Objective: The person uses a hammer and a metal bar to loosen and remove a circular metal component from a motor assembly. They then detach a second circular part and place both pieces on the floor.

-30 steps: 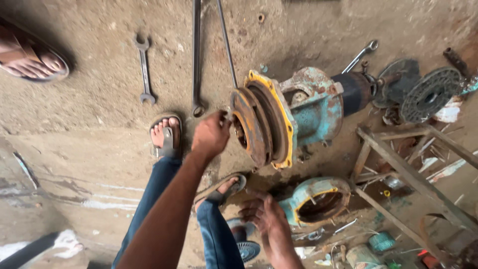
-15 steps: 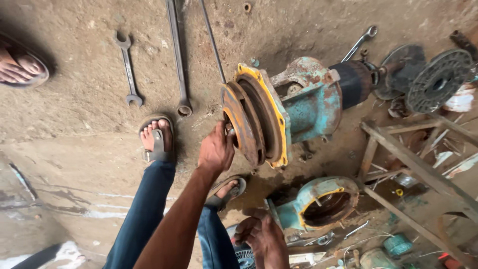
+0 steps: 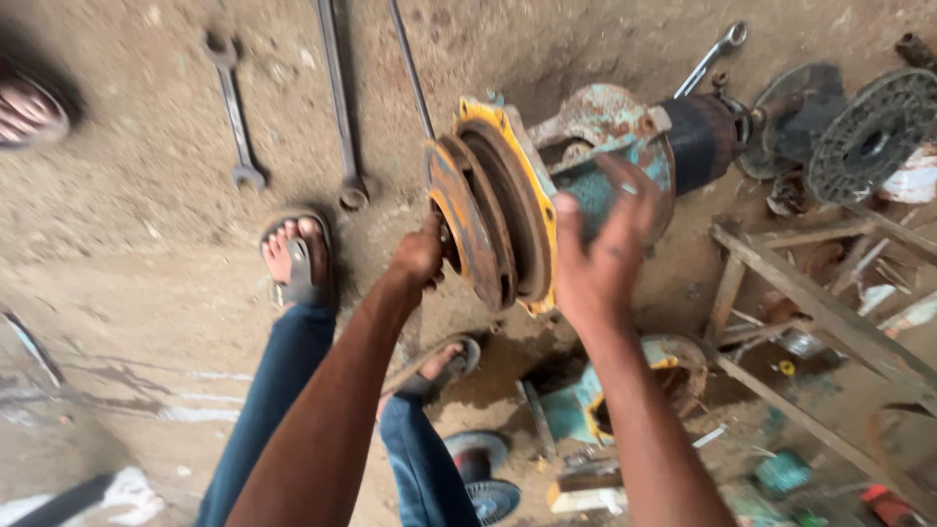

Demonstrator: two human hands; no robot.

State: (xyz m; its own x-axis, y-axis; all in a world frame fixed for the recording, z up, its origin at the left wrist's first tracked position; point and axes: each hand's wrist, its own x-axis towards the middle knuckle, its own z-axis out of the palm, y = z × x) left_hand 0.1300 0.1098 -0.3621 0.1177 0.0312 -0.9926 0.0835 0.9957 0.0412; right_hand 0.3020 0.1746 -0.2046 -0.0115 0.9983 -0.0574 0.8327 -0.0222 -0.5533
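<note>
Dirt floor (image 3: 146, 195), stained and dusty, under everything. Lying on it at centre, a rusty pump (image 3: 576, 185): teal body, yellow-edged flange, rust-brown disc facing the legs. Wooden frame (image 3: 820, 312) to the right, near scattered parts and a dark slotted wheel (image 3: 874, 132). Long rod (image 3: 337, 98) and thinner bar (image 3: 410, 68) stretched across the upper floor; spanner (image 3: 229, 107) left of them, well apart from the pump. Sandalled foot (image 3: 293, 256) planted just below the rod's end. Left hand (image 3: 420, 256) closed against the disc's centre, fingers curled, grip hidden. Right hand (image 3: 597, 244) spread wide, palm against the flange and teal body.
</note>
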